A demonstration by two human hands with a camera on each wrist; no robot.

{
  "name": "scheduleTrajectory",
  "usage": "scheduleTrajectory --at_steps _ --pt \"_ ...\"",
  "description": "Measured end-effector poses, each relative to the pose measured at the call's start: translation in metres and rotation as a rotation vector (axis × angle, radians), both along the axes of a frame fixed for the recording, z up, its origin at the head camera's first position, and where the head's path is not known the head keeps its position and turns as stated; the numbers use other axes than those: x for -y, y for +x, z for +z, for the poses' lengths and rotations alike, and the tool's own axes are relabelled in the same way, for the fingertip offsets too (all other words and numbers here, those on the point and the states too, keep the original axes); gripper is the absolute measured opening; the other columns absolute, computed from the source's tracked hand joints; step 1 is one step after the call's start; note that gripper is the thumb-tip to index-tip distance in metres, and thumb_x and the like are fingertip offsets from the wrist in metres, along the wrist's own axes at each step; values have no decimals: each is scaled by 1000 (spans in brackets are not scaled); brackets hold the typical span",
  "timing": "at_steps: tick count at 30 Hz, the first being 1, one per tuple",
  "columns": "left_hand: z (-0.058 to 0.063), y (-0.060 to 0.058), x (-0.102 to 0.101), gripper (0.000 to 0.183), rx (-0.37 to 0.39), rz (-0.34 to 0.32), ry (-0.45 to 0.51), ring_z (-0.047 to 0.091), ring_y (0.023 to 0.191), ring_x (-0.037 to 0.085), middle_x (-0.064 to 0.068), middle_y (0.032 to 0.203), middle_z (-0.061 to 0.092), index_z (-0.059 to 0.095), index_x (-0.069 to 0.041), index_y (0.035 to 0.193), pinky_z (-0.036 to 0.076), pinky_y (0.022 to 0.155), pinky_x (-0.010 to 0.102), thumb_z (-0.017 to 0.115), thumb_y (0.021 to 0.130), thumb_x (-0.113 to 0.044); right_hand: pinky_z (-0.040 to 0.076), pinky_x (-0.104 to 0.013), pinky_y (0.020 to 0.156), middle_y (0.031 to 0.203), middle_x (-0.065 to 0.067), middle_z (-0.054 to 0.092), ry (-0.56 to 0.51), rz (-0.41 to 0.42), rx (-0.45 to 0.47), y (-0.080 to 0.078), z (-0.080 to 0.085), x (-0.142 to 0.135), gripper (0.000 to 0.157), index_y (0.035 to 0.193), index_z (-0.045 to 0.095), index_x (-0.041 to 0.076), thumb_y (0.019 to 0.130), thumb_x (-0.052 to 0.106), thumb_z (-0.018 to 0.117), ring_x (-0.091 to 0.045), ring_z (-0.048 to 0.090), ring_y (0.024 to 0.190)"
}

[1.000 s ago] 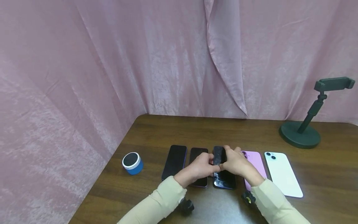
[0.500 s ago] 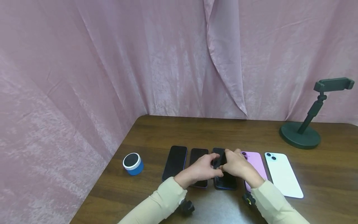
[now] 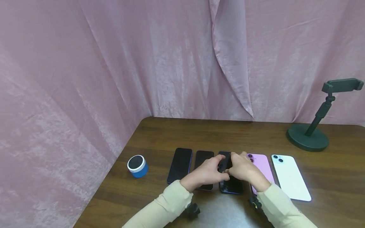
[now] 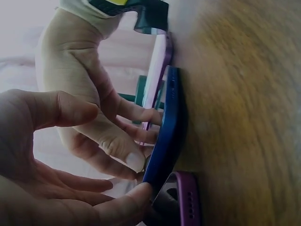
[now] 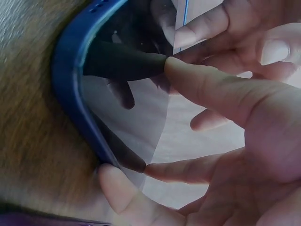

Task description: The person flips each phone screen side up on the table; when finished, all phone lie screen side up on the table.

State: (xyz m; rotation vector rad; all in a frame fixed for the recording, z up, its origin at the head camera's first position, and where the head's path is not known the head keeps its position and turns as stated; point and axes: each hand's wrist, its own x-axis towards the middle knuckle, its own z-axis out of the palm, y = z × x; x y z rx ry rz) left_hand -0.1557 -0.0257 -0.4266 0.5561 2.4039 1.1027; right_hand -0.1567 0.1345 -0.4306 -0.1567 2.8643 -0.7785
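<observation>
A blue-framed phone lies screen up on the table under both hands. My right hand is spread over it: in the right wrist view the thumb and a finger touch the glossy screen, and another fingertip rests at the blue edge. From the left, my left hand reaches in with its thumb held apart from the fingers; one fingertip is at the phone's side in the left wrist view. Left of it lies a smaller purple-edged phone, partly behind the left hand. A lilac phone is back up to the right.
Another dark-screened phone lies at the row's left end, a white phone at its right end. A blue jar with a white rim stands at the left. A green phone stand is at the back right of the wooden table.
My left hand's thumb and index finger have parted, with the hand slightly further over the blue phone. My right fingertips have come a little down from the phone's top edge.
</observation>
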Motion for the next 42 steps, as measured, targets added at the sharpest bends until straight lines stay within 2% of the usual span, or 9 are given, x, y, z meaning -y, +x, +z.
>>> scheduleTrajectory --at_steps 4,10,15,19,22,24,28,33,42 --pt "-2 2 -2 73 -62 -33 -68 56 78 12 7 108 65 44 1 149 46 76 24 73 84 -17 52 -48 68 85 -19 56 21 17 -15 3 0 0 40 104 61 -11 77 11 83 -34 51 87" --pt "-2 4 -4 56 -28 -58 -18 57 62 12 5 88 62 51 3 137 47 58 22 71 87 -11 53 -46 66 89 -21 55 5 2 10 4 1 0 37 105 62 -12 78 6 81 -34 53 84" --pt "-3 3 -6 51 -52 -46 -32 56 58 12 5 87 60 52 4 135 47 56 23 70 89 -10 53 -44 64 93 -24 52 -25 -15 19 3 3 -2 37 107 62 -13 79 4 80 -34 55 80" --pt "-3 3 -7 57 -106 -23 -89 64 87 17 11 113 66 51 2 141 52 79 29 70 89 -15 53 -53 73 104 -30 56 -55 -4 9 1 7 -7 55 123 58 -14 80 11 81 -39 55 92" --pt "-2 2 -8 56 -146 -10 -104 55 119 23 13 135 58 53 -2 141 46 100 39 70 90 -19 51 -61 82 116 -34 58 -93 27 -25 -1 12 -13 62 130 54 -15 84 19 79 -45 55 104" --pt "-1 1 -9 52 -157 -6 -79 51 125 26 12 135 56 55 -4 138 44 103 44 69 90 -18 50 -61 84 118 -34 60 -130 63 -67 -2 16 -19 59 128 55 -15 87 22 76 -46 56 108" --pt "1 -5 -11 51 -178 10 -9 54 120 26 11 132 57 55 -5 136 46 99 40 68 89 -17 52 -57 83 119 -34 61 -218 123 -128 -4 23 -30 55 127 56 -14 91 24 71 -44 62 106" --pt "2 -14 -17 52 -163 19 108 64 109 25 17 130 59 52 -4 136 54 87 32 72 89 -14 54 -54 84 121 -32 62 -300 103 -146 -4 27 -45 49 129 56 -10 95 24 68 -42 64 106" --pt "-3 -13 -41 76 -94 22 201 61 114 18 13 136 55 45 -7 144 53 83 28 84 80 -14 53 -58 86 128 -33 59 -287 94 -167 -3 27 -87 55 134 52 -9 94 23 72 -49 60 114"
